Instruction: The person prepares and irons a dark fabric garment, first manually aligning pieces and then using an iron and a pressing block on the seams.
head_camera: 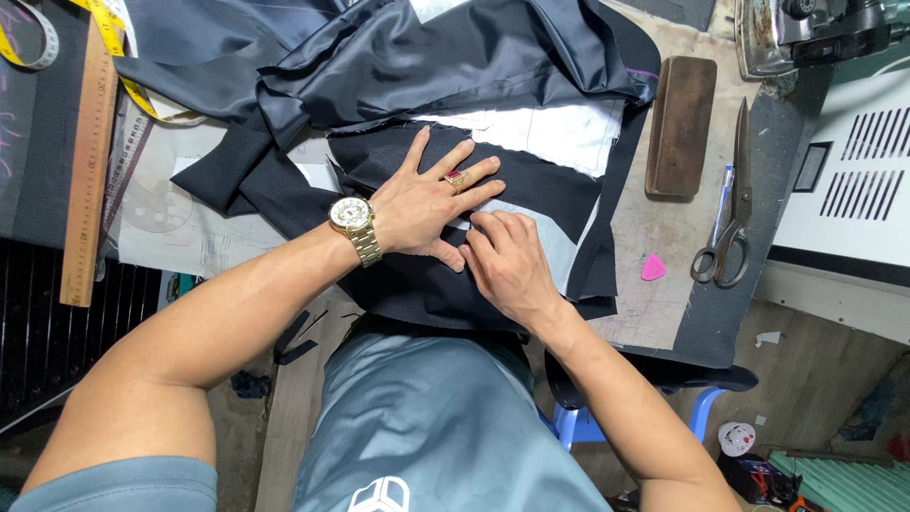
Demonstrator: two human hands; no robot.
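While the dark navy woollen garment piece (493,185) lies flat near the front edge of the worn brown worktable (654,228), it is pressed down by the left hand (431,204), whose fingers are spread wide and flat on the cloth, grasping nothing. A gold wristwatch (355,223) is worn on that wrist and a ring with a red stone (456,178) on one finger. Just beside it, touching the left thumb, the right hand (507,261) is laid with its fingers curled down onto the seam where the dark cloth meets a pale grey-white interlining panel (559,133); whether an edge is pinched under the fingertips cannot be told.

Behind the hands, a heap of shiny dark blue lining fabric (408,57) is bunched over the upper part of the garment. To the left, a long wooden ruler (87,161) is set upright in the view, with a yellow tape measure (114,47) draped across its top. To the right, well apart from the hands, a brown rectangular wooden block (681,125) is seen, and near it a pair of dark metal tailor's shears (730,209) with a blue pen (722,194) alongside. A small pink triangular chalk (652,268) rests between the cloth and the shears. An iron (815,33) is partly seen at the top right corner.
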